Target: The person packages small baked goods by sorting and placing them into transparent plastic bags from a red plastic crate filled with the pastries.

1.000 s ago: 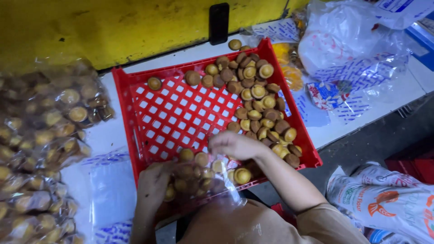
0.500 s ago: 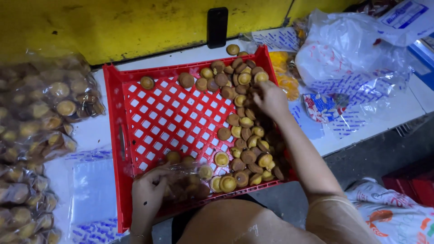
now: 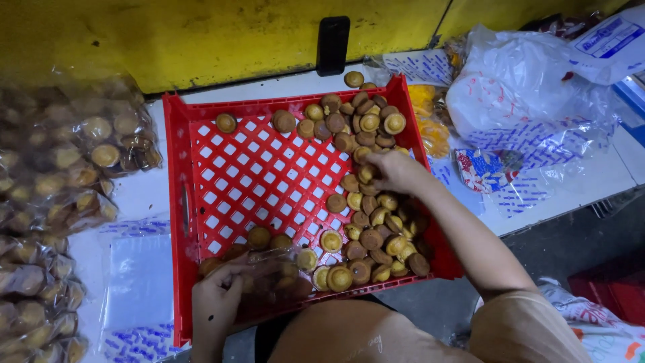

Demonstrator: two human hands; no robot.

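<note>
So the right hand (image 3: 396, 171) is reaching into the red crate (image 3: 176, 175), fingers curled down on the small round cakes (image 3: 366, 222), which are heaped in a band along the crate's right wall, running from its far corner to its near edge. The left hand (image 3: 216, 304) sits at the crate's near-left corner, pinching open a clear plastic bag (image 3: 272, 279) with a few cakes already in it, so the right hand is much nearer the pile. They're little golden-brown discs, some showing a darker side, all jumbled.
</note>
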